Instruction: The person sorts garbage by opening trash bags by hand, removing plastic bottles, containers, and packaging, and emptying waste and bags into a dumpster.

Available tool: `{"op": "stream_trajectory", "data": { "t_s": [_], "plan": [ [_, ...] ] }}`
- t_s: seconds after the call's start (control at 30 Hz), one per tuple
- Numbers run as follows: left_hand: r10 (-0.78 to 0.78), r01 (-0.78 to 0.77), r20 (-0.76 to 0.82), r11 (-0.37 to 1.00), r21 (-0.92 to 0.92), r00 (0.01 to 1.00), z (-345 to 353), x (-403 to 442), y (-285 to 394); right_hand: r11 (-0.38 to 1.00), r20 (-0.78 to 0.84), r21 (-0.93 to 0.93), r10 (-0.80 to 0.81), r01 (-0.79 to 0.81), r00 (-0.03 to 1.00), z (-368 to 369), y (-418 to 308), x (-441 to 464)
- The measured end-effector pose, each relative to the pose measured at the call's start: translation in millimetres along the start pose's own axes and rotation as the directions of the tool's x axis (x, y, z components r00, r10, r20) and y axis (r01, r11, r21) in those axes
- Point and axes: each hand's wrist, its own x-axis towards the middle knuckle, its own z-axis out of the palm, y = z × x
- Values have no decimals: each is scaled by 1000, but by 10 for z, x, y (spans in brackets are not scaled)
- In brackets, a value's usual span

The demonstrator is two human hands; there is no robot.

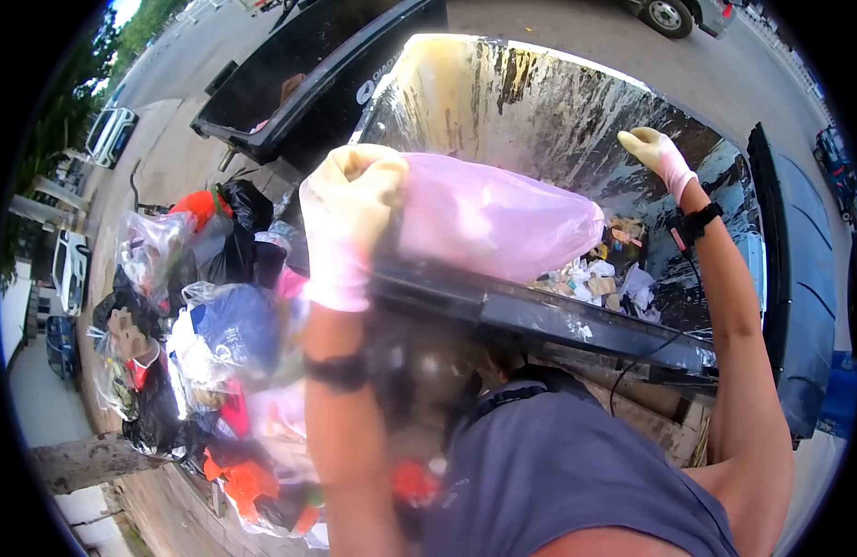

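My left hand (354,200), in a pale glove, is closed in a fist around the gathered end of a pink plastic bag (498,213). The bag stretches to the right, puffed out, over the near rim of a large dumpster (540,320). My right hand (658,160), gloved too, is raised over the dumpster's right side, apart from the bag. Its fingers point left, loosely extended, with nothing visible in them. Paper scraps and other litter (600,278) lie at the dumpster's bottom, partly hidden behind the bag.
Several filled garbage bags (229,325) are piled at my left. A second black dumpster (298,79) stands beyond, at upper left. A dark lid (799,288) hangs at the right side. A thin black cable (623,376) runs near my body. Parked vehicles (113,135) line the street.
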Motion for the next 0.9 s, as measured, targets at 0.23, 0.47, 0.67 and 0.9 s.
{"op": "stream_trajectory", "data": {
  "t_s": [0.23, 0.47, 0.67, 0.9],
  "plan": [
    [121, -155, 190, 972, 179, 974, 427, 27, 83, 492, 239, -127, -828, 861, 508, 753, -2145, -1550],
    [240, -261, 119, 939, 225, 964, -102, -102, -141, 672, 109, -179, -712, 719, 693, 845, -2300, -1448],
    [-226, -209, 355, 490, 846, 907, 81, -129, -1118, 581, 17, -159, -807, 798, 591, 408, -2134, -1293],
    [-264, -138, 324, 543, 829, 908, 423, 99, -1294, 620, -135, 179, -754, 764, 643, -30, -1801, -1329]
  ]
}}
